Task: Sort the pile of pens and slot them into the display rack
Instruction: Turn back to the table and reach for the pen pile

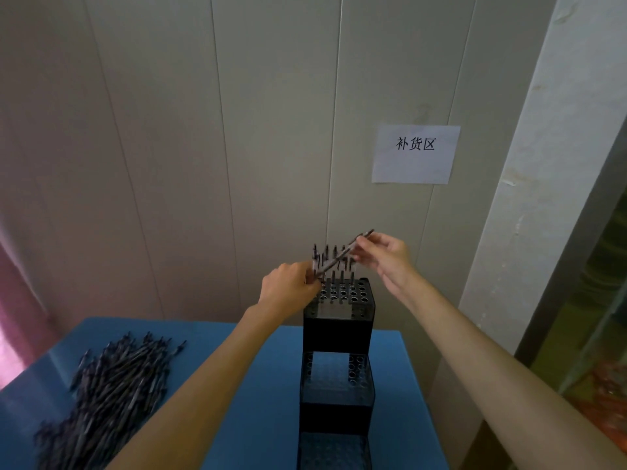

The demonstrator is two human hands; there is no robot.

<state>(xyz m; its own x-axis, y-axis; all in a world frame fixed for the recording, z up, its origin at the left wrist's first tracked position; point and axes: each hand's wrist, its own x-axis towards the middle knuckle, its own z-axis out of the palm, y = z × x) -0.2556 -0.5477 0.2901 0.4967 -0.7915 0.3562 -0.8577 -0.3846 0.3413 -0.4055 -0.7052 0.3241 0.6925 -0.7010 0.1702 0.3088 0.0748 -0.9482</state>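
A black stepped display rack [337, 337] stands on the blue table [258, 385], its top tier full of round holes. Several pens [334, 257] stand upright in the back rows of that tier. A big pile of dark pens [112, 391] lies at the table's left. Above the rack's top I hold one pen [342, 255] slanted between both hands. My left hand [288, 290] grips its lower end near the rack's left corner. My right hand [386, 254] pinches its upper end with fingertips.
A panelled wall rises right behind the table, with a white paper sign [415, 153] on it. A pale pillar [543, 184] stands at the right. The rack's two lower tiers [336, 378] hold no pens that I can see.
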